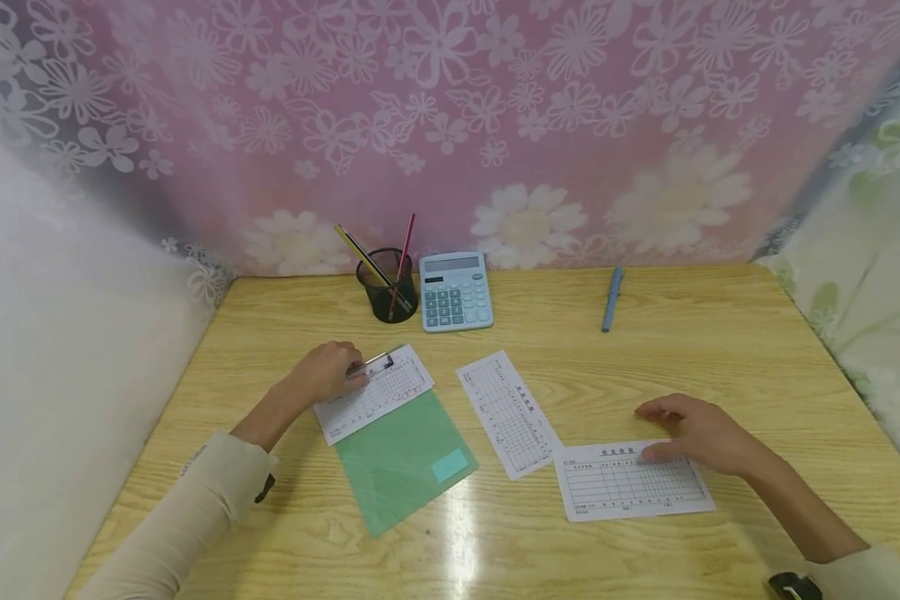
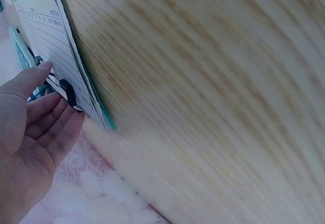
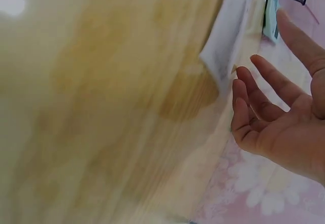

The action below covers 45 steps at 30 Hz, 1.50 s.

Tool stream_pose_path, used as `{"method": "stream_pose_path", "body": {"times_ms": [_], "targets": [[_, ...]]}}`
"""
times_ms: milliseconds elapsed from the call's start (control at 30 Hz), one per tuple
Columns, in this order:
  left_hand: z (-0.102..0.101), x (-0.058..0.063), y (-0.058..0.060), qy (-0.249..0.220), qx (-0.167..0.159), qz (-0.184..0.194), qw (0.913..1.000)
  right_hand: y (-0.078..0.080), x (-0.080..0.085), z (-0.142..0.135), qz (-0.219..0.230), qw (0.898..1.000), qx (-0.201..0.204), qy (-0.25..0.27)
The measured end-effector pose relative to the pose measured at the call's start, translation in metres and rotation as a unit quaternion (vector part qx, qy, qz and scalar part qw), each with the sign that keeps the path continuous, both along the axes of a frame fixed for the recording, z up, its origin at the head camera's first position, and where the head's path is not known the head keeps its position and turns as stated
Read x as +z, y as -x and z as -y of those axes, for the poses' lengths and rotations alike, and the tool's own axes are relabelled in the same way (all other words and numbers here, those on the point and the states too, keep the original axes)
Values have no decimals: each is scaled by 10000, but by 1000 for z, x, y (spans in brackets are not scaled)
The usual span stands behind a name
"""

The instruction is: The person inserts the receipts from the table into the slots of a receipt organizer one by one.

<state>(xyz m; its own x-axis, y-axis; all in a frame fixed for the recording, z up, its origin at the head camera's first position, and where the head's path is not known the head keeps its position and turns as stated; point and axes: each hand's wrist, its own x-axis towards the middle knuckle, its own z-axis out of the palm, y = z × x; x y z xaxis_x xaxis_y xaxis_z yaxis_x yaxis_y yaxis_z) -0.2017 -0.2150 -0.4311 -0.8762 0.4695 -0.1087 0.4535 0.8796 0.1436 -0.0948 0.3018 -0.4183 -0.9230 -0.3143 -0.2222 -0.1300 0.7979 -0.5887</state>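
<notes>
Pale sleeves (image 1: 176, 512) come in from the bottom of the head view, and beyond them the left hand (image 1: 328, 373) is at the clip (image 1: 370, 364) on a green board (image 1: 397, 467), left of centre on the table (image 1: 510, 542). Clipped papers (image 1: 378, 408) lie across the board's far end. Right of it a slanted sheet (image 1: 504, 417) meets the corner of a printed form (image 1: 630, 492), over which the right hand (image 1: 708, 433) hovers with thumb and fingers apart. In the left wrist view the thumb and fingers pinch the clip from opposite sides — the papers look like a thin, light stack, likely to slide once the clip loosens, while the board should be stiffer and is best steadied by its edge. In the right wrist view the fingers are loosely bent, the thumb well clear of them, nothing between; I cannot tell whether a fingertip touches the nearby paper. That form should be feather-light and easily creased — an edge or corner seems the place to lift it.
</notes>
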Motion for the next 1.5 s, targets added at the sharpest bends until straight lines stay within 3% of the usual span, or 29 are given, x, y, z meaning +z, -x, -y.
{"method": "stream_pose_path", "body": {"times_ms": [233,333,633,833,1333,1500], "targets": [[0,0,1,15,0,85,10000,-14,-7,-24,-385,9986,306,-192],[0,0,1,9,15,109,9999,-18,-11,-29,-311,9989,262,-252],[-1,3,0,15,35,131,9999,-15,-13,-28,-426,9956,394,-742],[-1,3,1,50,73,201,9998,-18,-13,-27,-467,9955,451,-697],[-2,3,2,84,148,236,9996,-16,-5,-23,97,9966,-24,-815],[-1,2,1,98,122,202,9997,-13,-5,-26,341,9973,-121,-637]]}}
